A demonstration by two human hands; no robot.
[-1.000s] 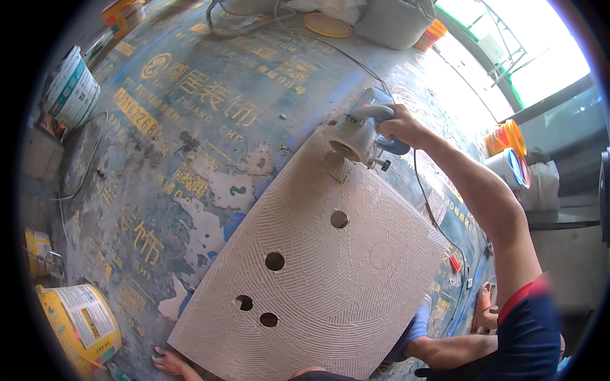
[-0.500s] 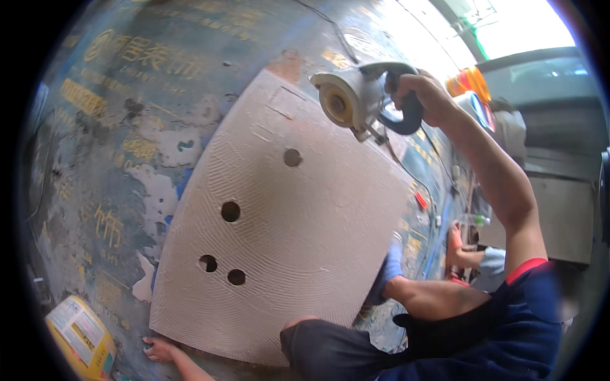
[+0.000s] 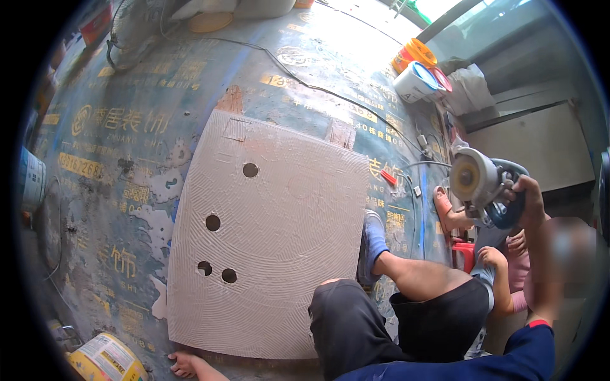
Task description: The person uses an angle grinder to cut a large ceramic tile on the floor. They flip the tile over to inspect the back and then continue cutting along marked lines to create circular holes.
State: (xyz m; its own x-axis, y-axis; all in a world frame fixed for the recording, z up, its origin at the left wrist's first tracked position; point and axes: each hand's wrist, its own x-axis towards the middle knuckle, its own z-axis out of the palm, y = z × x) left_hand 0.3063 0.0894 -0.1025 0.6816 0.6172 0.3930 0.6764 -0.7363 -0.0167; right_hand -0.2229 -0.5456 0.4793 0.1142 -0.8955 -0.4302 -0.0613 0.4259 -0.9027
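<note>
My right hand (image 3: 527, 202) is closed round the handle of a handheld circular saw (image 3: 476, 178), raised at the right with its round disc to the left. The saw is off the slab and touches nothing below it. A large pale slab (image 3: 286, 235), with a combed, ridged coating and several round holes, lies flat in the middle. Beside its near left corner my left hand (image 3: 184, 364) rests low, fingers stretched out and holding nothing. Whether they touch the slab's edge I cannot tell. My knees and one foot in a blue sock are at its near right side.
A yellow bucket (image 3: 109, 357) stands at the lower left. White and orange buckets (image 3: 415, 82) are at the upper right. A dark cord (image 3: 305, 81) crosses the printed floor covering, where a small red piece (image 3: 389, 178) lies. Another person (image 3: 518, 273) sits close behind the saw.
My right hand has carried the saw from above the slab's far right edge out to the right and nearer me. My left hand stays by the near left corner. The view has shifted.
</note>
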